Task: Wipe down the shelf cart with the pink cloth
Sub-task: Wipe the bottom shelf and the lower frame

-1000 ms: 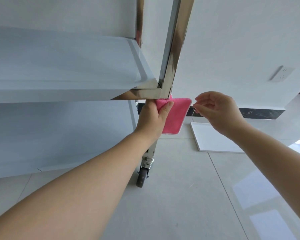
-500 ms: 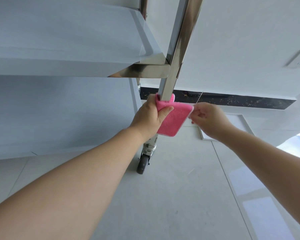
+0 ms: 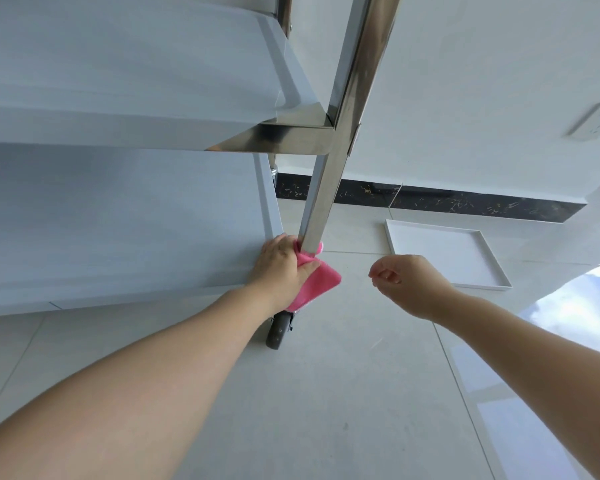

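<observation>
Pink cloth (image 3: pixel 314 280) wrapped round cart post (image 3: pixel 321 206), low down, gripped by left hand (image 3: pixel 279 266).

Cloth is pinched against the steel post of the shelf cart (image 3: pixel 125 216) just above the caster wheel (image 3: pixel 278 330), beside the lower shelf's corner; thumb is laid over the cloth, fingers curled behind. Right hand (image 3: pixel 404 280) is held apart to the right, fingers loosely curled, nothing held. A white tray (image 3: pixel 492 261) is seen on the tiled floor (image 3: pixel 343 393) by the wall.
</observation>
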Motion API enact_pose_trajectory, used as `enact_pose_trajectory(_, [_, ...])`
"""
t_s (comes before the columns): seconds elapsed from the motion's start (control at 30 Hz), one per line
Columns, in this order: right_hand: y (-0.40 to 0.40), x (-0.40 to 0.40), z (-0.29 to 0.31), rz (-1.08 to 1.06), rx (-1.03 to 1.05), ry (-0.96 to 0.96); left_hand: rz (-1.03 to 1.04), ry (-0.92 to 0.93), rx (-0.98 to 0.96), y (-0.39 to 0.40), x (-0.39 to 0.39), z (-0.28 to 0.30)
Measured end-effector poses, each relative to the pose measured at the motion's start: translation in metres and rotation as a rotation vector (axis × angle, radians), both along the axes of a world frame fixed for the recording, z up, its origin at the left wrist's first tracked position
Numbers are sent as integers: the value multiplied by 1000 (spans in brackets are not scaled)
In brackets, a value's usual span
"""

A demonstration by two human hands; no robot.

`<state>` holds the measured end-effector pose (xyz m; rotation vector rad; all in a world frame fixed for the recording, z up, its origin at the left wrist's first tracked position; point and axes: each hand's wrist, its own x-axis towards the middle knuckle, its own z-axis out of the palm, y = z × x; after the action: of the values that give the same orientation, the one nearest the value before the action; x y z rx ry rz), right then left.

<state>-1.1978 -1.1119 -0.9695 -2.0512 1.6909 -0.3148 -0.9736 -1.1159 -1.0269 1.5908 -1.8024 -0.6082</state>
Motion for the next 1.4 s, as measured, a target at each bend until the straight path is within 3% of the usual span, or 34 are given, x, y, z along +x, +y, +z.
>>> enact_pose_trajectory(0.2, [5,5,6,28,6,20,-112,421,-84,-4,-7,76])
enact_pose_trajectory(0.37, [8,8,14,46,12,46,-174,572,-269,-5,-11,122])
enact_pose_trajectory(0.53, [13,14,22,87,-1,47,-169,404,-280,-4,-6,117])
enact_pose_trajectory(0.77, [35,64,30,365,-36,48,-60,274,-243,25,50,104])
enact_pose_trajectory(0.97, [40,164,48,341,-10,-291,87,210,-246,90,142,115])
enact_pose_trajectory(1.07, [54,226,63,460,11,-394,209,175,-167,133,192,122])
enact_pose_trajectory(1.27, [88,335,81,612,-15,-437,352,58,-50,203,283,132])
enact_pose_trajectory(1.4, [119,400,92,633,11,-465,508,82,6,240,345,132])
